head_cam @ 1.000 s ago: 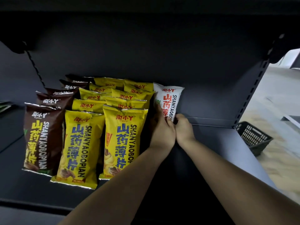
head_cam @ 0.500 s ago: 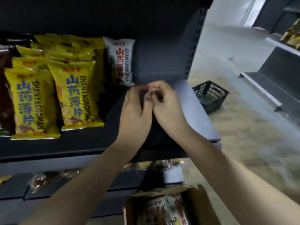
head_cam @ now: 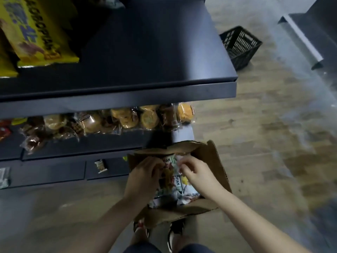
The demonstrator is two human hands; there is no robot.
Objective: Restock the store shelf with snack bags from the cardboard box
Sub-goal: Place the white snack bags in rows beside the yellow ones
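In the cardboard box (head_cam: 211, 161) on the floor: both hands have come down from the shelf (head_cam: 155, 52). Left hand (head_cam: 144, 178) and right hand (head_cam: 196, 172) each curl on white snack bags (head_cam: 176, 181) inside. Judged: next pickup begun; shelf's right side open.

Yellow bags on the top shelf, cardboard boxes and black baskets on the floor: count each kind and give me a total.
Yellow snack bags: 2 in view, the second cut off at the left edge
Cardboard box: 1
Black basket: 1
Total: 4
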